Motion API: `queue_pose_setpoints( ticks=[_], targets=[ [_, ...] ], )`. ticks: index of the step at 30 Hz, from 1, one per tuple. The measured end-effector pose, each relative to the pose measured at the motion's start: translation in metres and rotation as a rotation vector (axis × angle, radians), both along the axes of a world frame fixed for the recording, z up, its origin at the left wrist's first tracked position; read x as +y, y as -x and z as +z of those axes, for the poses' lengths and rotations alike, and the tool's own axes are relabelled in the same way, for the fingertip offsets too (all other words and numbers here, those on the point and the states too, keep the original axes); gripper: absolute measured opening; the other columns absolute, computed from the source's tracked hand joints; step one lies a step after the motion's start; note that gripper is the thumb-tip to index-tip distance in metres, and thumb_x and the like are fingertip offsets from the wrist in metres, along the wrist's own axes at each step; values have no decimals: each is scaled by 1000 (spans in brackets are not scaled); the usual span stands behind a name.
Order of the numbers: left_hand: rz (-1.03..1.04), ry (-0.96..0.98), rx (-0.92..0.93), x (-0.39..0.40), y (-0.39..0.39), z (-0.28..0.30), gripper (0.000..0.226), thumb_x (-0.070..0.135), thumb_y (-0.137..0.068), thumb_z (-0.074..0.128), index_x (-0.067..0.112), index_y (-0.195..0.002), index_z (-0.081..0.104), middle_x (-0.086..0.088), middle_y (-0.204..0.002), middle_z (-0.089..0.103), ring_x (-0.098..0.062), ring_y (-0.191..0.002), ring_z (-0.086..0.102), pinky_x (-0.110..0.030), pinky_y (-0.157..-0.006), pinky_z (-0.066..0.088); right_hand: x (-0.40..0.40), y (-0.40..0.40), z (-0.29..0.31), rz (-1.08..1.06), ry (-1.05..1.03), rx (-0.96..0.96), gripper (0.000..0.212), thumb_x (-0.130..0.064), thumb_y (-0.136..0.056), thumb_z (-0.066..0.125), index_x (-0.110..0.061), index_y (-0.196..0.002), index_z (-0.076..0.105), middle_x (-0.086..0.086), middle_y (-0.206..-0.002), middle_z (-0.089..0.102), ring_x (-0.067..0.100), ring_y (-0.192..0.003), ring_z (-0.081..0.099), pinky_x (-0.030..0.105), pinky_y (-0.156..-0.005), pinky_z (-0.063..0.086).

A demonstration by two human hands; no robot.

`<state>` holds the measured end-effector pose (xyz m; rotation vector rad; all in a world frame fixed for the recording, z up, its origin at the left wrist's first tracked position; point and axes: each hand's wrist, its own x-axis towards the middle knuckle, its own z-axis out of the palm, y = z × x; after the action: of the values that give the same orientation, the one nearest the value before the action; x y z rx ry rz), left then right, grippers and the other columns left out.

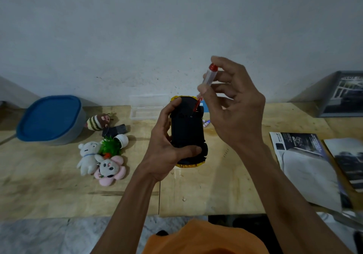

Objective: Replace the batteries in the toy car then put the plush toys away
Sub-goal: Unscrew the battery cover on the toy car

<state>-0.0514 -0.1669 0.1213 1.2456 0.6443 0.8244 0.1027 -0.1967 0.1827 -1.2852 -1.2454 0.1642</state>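
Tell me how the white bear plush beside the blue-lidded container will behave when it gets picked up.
The white bear plush looks like soft fabric with limp limbs, so it will probably flop and sag when lifted. It seems light for its size. It lies flat against the pink flower plush, so it is unlikely to roll, though lifting it may nudge that neighbour.

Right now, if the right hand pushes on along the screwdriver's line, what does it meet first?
The toy car's black underside: the screwdriver in the right hand slants down-left, its tip at or just above a small screw hole there. Actual contact is unclear.
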Motion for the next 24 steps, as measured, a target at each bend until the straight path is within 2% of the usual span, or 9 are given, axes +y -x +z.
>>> queue_pose_setpoints(
  ticks=[3, 6, 10, 14, 18, 21, 24],
  targets=[
    [3, 17, 0, 1, 7, -2, 109, -17, -57, 80, 33, -146, 43, -4, -140, 52, -32, -111, 66, -52, -80, 61, 1, 5, 0, -33, 0, -80, 41, -13, -94, 70, -13, -132, 57, 3, -115, 64, 10, -87, 70, 23, -65, 59],
    [4, 33, 5, 1, 14, -3, 108, -15, -56, 81, 37, -143, 45, -5, -141, 52, -33, -112, 66, -48, -79, 61, -1, 12, -2, 16, 40, -57, 40, -7, -95, 65, -11, -134, 56, 2, -124, 64, 11, -97, 71, 27, -69, 62],
    [-3, 32, 7, 0, 22, -6, 108, -15, -57, 82, 38, -143, 45, -5, -141, 52, -36, -114, 64, -54, -82, 60, 0, 21, -2, -53, -7, -51, 42, -12, -92, 72, -12, -132, 59, 0, -114, 67, 10, -87, 71, 27, -66, 61],
    [-17, 33, -3, -1, 28, -7, 108, -16, -58, 81, 37, -144, 44, -3, -141, 54, -38, -114, 64, -56, -82, 59, -5, 28, -4, -73, -6, 20, 43, -8, -94, 68, -10, -136, 56, 2, -118, 68, 12, -92, 72, 25, -72, 61],
    [-30, 37, 1, -1, 35, -8, 109, -14, -57, 82, 38, -145, 44, -7, -141, 53, -39, -114, 63, -54, -82, 59, -7, 31, -6, -142, -44, -57, 45, -17, -91, 75, -7, -132, 59, 4, -115, 69, 12, -89, 72, 26, -72, 61],
    [-43, 39, 2, -2, 36, -8, 109, -14, -57, 82, 37, -145, 43, -7, -141, 53, -39, -115, 62, -57, -84, 59, -10, 35, -7, -141, -33, -13, 43, -13, -93, 71, -6, -133, 58, 3, -118, 68, 7, -93, 71, 19, -73, 58],
    [-45, 34, 10, -4, 35, -8, 109, -15, -57, 82, 35, -146, 42, -5, -141, 53, -38, -114, 63, -57, -84, 59, -11, 36, -7, -177, -71, -52, 44, -14, -89, 76, -4, -129, 61, 3, -109, 69, 10, -84, 72, 21, -71, 59]
  ],
)
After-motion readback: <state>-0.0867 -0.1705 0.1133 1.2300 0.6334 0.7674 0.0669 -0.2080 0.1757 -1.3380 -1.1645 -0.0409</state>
